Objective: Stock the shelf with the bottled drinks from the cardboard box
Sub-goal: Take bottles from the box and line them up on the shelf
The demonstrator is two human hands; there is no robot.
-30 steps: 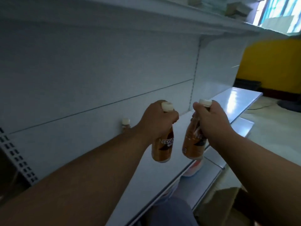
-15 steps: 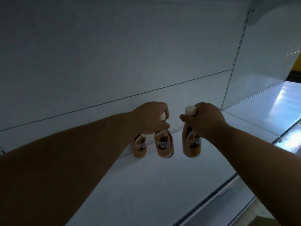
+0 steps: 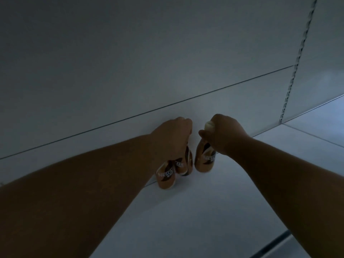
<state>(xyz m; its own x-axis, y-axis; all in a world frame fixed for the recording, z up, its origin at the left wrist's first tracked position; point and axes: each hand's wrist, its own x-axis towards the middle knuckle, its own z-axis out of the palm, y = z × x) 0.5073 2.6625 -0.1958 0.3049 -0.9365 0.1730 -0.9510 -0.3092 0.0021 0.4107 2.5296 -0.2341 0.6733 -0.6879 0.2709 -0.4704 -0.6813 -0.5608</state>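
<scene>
Now, head view: both bottles, mid-air a second ago, sit low at the shelf (image 3: 204, 211) back beside the standing bottle (image 3: 165, 176), left hand (image 3: 172, 135) gripping one (image 3: 183, 164), right hand (image 3: 226, 134) gripping the other (image 3: 204, 161) — release looks imminent

Dim, bluish cast — brighter right, wide-angle bend

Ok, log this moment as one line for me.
left hand: holding middle bottle | right hand: holding right bottle by neck | third bottle: standing at shelf back | phase: placing
</scene>
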